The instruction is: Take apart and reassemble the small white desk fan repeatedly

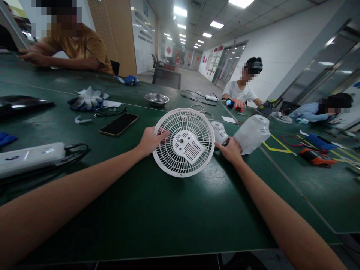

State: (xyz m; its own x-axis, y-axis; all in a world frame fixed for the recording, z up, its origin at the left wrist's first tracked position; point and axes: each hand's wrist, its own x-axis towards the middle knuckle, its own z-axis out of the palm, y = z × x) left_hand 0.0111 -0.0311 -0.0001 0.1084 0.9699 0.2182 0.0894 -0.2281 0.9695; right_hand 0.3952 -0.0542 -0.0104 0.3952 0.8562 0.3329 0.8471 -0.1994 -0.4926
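Note:
A round white fan grille (184, 170) stands tilted over the green table, its slotted centre plate facing me. My left hand (150, 141) grips its left rim, with the thumb over the bars and the other fingers hidden behind. At the opposite rim, my right hand (231, 150) has curled fingers, one tip close to the grille's edge. A small dark part shows by those fingers; what they hold is unclear. Just behind my right hand are a white vented housing (219, 131) and a larger white fan base (250, 135), lying on its side.
A phone (119, 124), gloves (87, 99) and a metal bowl (156, 99) lie beyond my left arm. A white power strip (33, 159) sits far left. An orange multimeter (316, 157) rests at right. Several people sit around the table.

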